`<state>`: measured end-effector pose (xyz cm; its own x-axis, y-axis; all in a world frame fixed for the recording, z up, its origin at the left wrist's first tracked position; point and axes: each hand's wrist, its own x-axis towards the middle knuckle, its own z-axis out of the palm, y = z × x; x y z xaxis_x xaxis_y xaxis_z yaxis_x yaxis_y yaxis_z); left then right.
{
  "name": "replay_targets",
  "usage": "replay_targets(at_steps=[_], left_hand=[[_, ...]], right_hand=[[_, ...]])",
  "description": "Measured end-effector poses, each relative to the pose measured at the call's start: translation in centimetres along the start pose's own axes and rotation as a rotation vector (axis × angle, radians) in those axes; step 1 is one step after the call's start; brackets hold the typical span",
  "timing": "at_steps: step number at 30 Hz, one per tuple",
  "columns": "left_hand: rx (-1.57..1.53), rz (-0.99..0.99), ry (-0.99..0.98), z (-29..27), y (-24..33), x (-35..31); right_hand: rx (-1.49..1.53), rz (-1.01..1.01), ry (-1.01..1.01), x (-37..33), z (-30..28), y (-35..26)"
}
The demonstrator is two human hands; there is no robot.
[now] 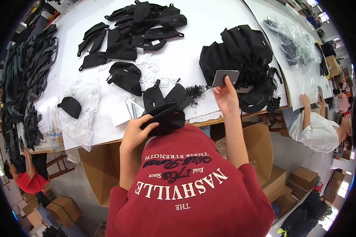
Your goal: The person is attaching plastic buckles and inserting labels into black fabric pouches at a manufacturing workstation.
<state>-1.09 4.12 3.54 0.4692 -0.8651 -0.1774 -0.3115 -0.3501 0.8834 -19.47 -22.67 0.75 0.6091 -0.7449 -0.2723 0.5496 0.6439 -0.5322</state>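
My left hand [142,128] grips a black fabric pouch [168,120] close to my chest, thumb on top, at the table's front edge. Raised over the table, my right hand [227,98] pinches a flat dark grey card [226,75] between thumb and fingers. A tangle of short black cords [195,93] lies just left of the card. Right behind the card, black pouches [241,47] are stacked in an overlapping row. Two more pouches [153,96] rest beyond my left hand, beside a small stack of white paper slips [131,108].
Loose black pouches [138,19] are heaped at the back, with small white labels [150,69] scattered before them. Dark straps [27,75] cover the far left. Clear plastic [81,114] lies left, under a pouch. Cardboard boxes [97,173] stand below. Other people work at both sides.
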Motion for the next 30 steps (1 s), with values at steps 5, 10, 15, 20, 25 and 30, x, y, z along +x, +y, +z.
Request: replay_targets(at_steps=[5, 10, 15, 20, 25, 30], left_hand=[[0.135, 0.064, -0.126, 0.7, 1.8, 0.4], [0.22, 0.128, -0.188, 0.8, 2.7, 1.0], [0.231, 0.121, -0.138, 0.3, 2.3, 1.4], [0.369, 0.267, -0.117, 0.7, 1.5, 3.0], [0.286, 0.57, -0.11, 2.5, 1.9, 5.6], [0.341, 0.733, -0.179, 4.5, 0.3, 6.0]], right_hand=[[0.136, 0.224, 0.168, 1.4, 1.9, 3.6], [-0.084, 0.038, 0.058, 2.4, 1.5, 5.0], [-0.818, -0.55, 0.205, 3.0, 1.2, 3.5], [-1.175, -0.364, -0.181, 0.9, 3.3, 1.6], [-1.988, -0.056, -0.662, -1.3, 6.9, 2.9], [-2.238, -0.055, -0.832, -0.9, 4.1, 4.2]])
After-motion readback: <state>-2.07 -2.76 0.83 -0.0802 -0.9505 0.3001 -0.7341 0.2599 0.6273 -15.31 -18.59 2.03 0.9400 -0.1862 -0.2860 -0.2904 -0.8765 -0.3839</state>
